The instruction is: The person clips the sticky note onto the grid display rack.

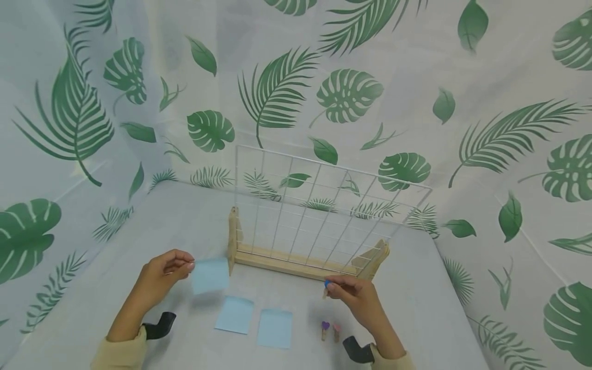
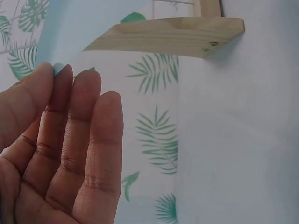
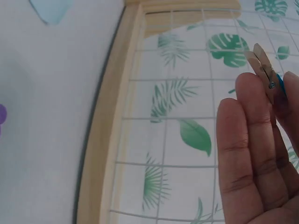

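My left hand pinches a light blue paper note by its upper left corner, and the note hangs over the table left of the rack. In the left wrist view the thumb and index fingertip meet on the paper's corner. My right hand pinches a small wooden clothespin with a blue decoration, in front of the rack's lower right end. A white wire grid stands in a wooden base. Two more blue notes, a left one and a right one, lie on the table.
Near the right hand lie a clothespin with a purple heart and one with a pink top. Black wrist mounts stick out by the left and right sleeves. A leaf-print sheet hangs behind the white table.
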A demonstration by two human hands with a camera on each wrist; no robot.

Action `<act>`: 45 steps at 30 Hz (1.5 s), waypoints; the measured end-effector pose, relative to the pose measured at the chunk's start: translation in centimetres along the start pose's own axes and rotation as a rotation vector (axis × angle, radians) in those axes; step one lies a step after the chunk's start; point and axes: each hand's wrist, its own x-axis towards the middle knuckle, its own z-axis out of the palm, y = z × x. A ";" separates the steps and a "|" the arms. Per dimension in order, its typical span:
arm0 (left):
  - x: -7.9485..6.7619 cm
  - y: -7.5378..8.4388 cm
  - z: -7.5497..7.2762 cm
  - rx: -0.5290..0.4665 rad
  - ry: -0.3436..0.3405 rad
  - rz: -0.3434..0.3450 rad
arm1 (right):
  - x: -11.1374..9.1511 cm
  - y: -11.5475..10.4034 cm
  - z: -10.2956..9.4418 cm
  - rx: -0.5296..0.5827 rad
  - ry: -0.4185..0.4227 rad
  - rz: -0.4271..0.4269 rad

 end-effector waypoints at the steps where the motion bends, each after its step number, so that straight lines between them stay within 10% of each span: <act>1: 0.1 0.2 0.0 -0.005 -0.003 0.002 | 0.1 -0.2 0.0 0.001 0.009 -0.003; 45: 3.1 4.5 2.6 -0.091 0.002 0.145 | 4.0 -5.4 0.0 -0.046 0.061 -0.068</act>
